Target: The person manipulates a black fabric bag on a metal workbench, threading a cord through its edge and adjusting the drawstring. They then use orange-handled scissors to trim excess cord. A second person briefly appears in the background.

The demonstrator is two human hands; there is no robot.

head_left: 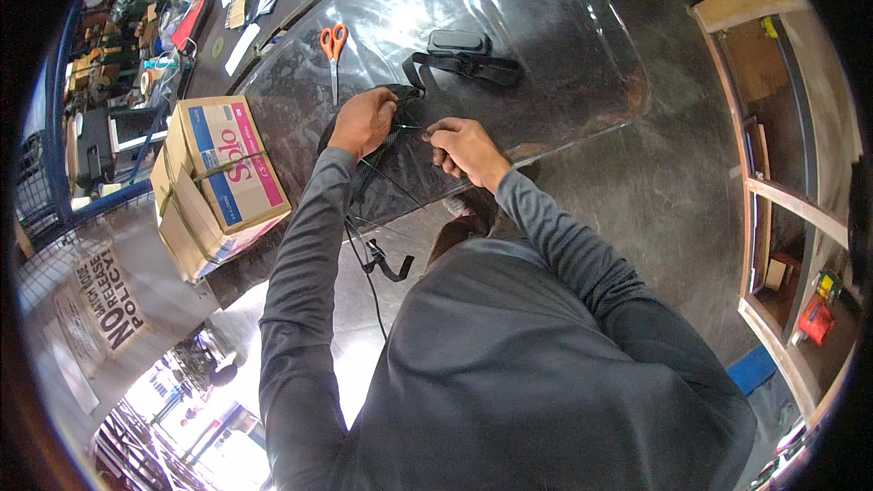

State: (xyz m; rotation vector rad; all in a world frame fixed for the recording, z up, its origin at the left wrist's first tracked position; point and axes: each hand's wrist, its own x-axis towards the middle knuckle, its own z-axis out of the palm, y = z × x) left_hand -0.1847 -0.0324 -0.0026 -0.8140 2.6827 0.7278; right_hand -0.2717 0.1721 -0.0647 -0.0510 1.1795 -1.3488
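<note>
My left hand [364, 121] is closed on a piece of black strap fabric [400, 91] at the near part of the table. Just to its right, my right hand [466, 151] pinches a thin, shiny needle-like piece [411, 127] whose other end reaches the black fabric. Dark cords and a strap with a buckle [373, 256] hang below my left hand over the table's edge. Beyond my hands lies a black padded case with a strap [459, 42]. Orange-handled scissors [334, 53] rest to its left, blades pointing toward me.
A plastic-covered dark table [564, 73] is under my hands. A tied cardboard box [223, 177] stands at its left edge. Crowded shelves [118, 109] and papers [264, 0] are at the far left. A wooden shelf frame [750, 182] stands at right.
</note>
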